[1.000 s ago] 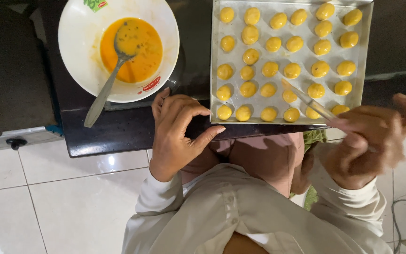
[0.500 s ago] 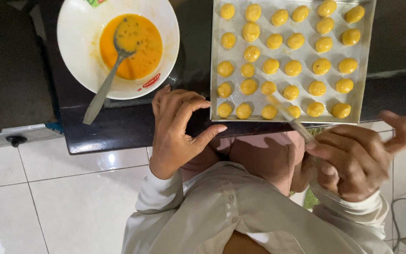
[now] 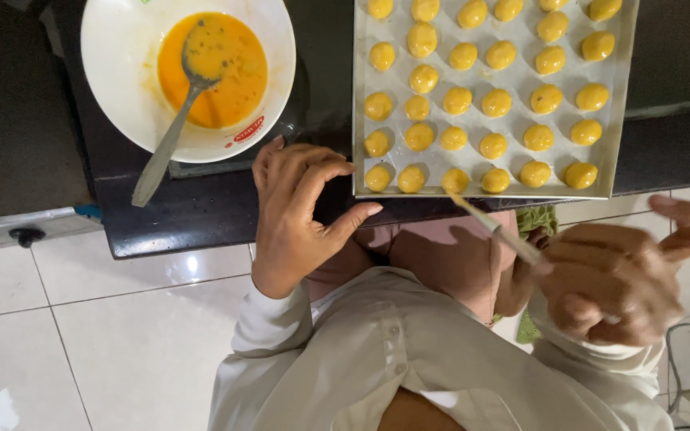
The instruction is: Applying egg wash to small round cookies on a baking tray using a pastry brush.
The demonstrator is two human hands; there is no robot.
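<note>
A metal baking tray (image 3: 616,120) holds several rows of small yellow dough balls (image 3: 457,100) on a dark low table (image 3: 201,211). My right hand (image 3: 616,279) grips a thin pale brush (image 3: 493,227) below the tray's near edge, its tip pointing at the front row of balls. Fingers curled and holding nothing, my left hand (image 3: 297,211) rests at the table's edge, just left of the tray's near corner. A white bowl (image 3: 121,104) of orange egg wash with a metal spoon (image 3: 173,128) in it stands at the upper left.
White floor tiles (image 3: 97,335) spread under the table. A dark appliance with a white edge (image 3: 17,227) sits at the far left. My knees in pink cloth (image 3: 433,247) and a white shirt (image 3: 377,359) fill the lower middle. A grey cable (image 3: 672,351) runs at the right.
My right hand has drawn back from the tray toward my body, taking the brush off the front-row balls. My left hand has stayed by the tray's corner.
</note>
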